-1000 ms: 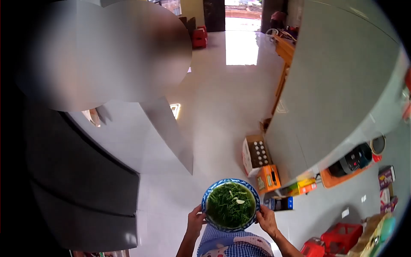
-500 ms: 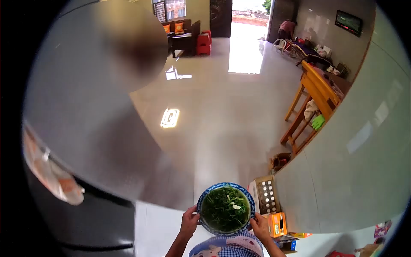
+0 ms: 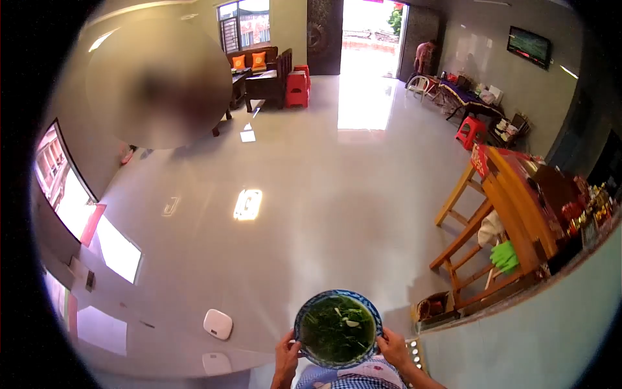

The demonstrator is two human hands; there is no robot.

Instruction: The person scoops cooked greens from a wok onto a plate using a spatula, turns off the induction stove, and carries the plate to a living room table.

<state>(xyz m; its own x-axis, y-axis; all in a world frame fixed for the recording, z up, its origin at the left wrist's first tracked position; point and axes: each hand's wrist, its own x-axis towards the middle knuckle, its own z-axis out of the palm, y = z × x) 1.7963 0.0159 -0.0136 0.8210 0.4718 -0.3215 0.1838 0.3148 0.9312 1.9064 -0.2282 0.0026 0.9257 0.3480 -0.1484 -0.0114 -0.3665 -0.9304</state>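
A round bowl point(image 3: 338, 329) with a blue patterned rim is full of liquid and chopped green leaves, with a few pale slices on top. My left hand point(image 3: 287, 355) grips its left edge, and my right hand point(image 3: 392, 349) holds the right edge, so the bowl hangs level between them. Just below it shows a blue checked apron point(image 3: 363, 376). The fingertips under the rim are hidden.
A wooden table point(image 3: 518, 207) with a green glove point(image 3: 504, 257) stands at the right. A white scale point(image 3: 218, 324) lies on the floor at left. Beyond are red stools point(image 3: 297, 89), a bench, an open doorway and a bending person point(image 3: 424, 57).
The view has moved forward past the walls into the room, and more of the floor and furniture shows. Both hands still hold the bowl. Most of the boxes at right have left view.
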